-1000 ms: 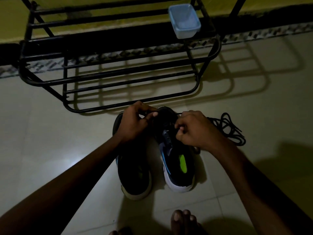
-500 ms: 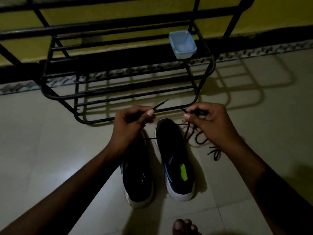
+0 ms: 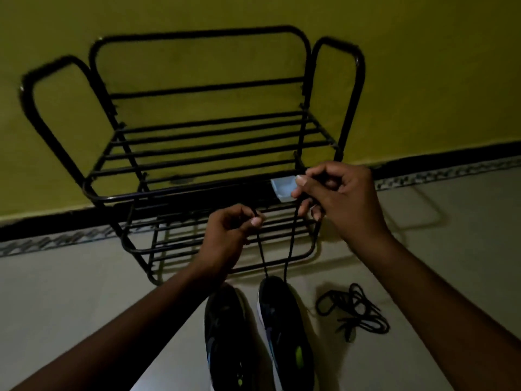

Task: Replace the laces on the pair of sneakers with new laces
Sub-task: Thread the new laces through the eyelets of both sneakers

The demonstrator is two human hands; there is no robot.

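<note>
Two dark sneakers stand side by side on the floor, the left sneaker [image 3: 225,334] and the right sneaker [image 3: 282,328] with a white sole and a green patch. A black lace [image 3: 288,249] runs up from the toe end of the right sneaker in two taut strands. My left hand [image 3: 228,235] pinches one strand above the shoes. My right hand [image 3: 335,198] pinches the other strand, held higher and further right. A loose black lace [image 3: 355,311] lies tangled on the floor to the right of the shoes.
A black metal shoe rack [image 3: 197,142] stands against the yellow wall just behind the shoes. A small pale blue plastic box [image 3: 282,189] sits on its shelf, partly behind my right hand. Pale tiled floor [image 3: 70,292] spreads on both sides.
Both hands have risen away from the right sneaker, pulling the two lace strands up taut. The view has tilted upward, showing more of the rack and wall.
</note>
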